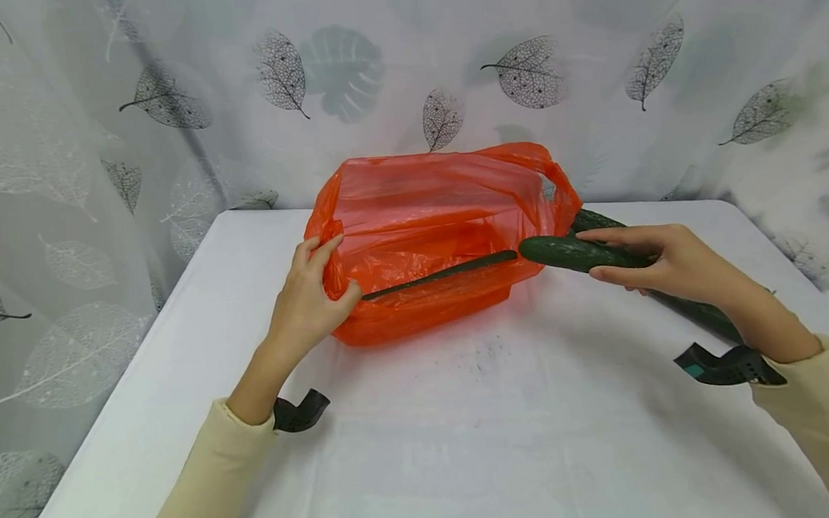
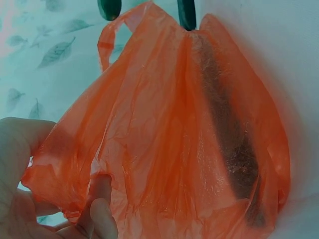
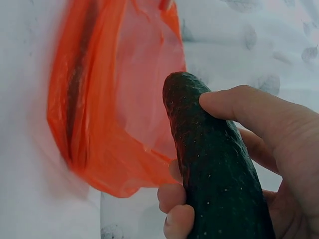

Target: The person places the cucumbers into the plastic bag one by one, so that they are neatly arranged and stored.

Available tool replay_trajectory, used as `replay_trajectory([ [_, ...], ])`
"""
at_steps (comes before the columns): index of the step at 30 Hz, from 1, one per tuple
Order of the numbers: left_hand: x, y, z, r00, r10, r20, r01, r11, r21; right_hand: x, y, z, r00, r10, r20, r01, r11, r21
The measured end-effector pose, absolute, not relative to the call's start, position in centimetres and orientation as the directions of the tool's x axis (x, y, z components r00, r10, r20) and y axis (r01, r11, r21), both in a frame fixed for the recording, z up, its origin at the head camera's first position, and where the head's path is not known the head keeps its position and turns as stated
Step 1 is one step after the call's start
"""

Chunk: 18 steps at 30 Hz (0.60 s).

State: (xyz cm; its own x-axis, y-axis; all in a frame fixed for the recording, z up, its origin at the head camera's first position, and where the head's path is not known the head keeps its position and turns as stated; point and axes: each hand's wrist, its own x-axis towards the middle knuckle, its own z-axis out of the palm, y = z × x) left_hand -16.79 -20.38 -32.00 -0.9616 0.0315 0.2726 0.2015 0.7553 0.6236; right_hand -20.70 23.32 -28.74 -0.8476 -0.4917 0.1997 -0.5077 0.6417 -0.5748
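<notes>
An orange-red plastic bag point(image 1: 417, 198) lies on its side on the white table, its mouth spread towards me. My left hand point(image 1: 307, 294) grips the bag's left edge, film bunched between thumb and fingers in the left wrist view. Inside the bag lies one dark green cucumber point(image 1: 458, 269), partly covered by the front film. My right hand point(image 1: 667, 257) holds another cucumber point(image 1: 566, 253) near the bag's right side, its free tip pointing left at the opening. In the right wrist view, thumb and fingers wrap round this cucumber point(image 3: 214, 159).
Further cucumber point(image 1: 703, 315) lies on the table behind my right hand and forearm; whether it is one piece or two is hidden. Leaf-patterned curtain point(image 1: 401, 67) hangs behind the table point(image 1: 436, 458). Dark specks dot the cloth before the bag.
</notes>
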Motion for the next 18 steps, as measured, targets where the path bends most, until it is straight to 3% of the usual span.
replay_trajectory([
  [5,-16.7,-20.5,-32.0,-0.960,0.030,0.277,0.203,0.756,0.622,-21.0,22.1,-28.1,-0.845,-0.508,0.167,-0.505,0.654,-0.563],
  [18,-16.8,-20.5,-32.0,-0.963,0.028,0.269,0.197,0.752,0.629,-22.5,18.4,-27.3,-0.746,-0.632,0.212,-0.620,0.542,-0.567],
])
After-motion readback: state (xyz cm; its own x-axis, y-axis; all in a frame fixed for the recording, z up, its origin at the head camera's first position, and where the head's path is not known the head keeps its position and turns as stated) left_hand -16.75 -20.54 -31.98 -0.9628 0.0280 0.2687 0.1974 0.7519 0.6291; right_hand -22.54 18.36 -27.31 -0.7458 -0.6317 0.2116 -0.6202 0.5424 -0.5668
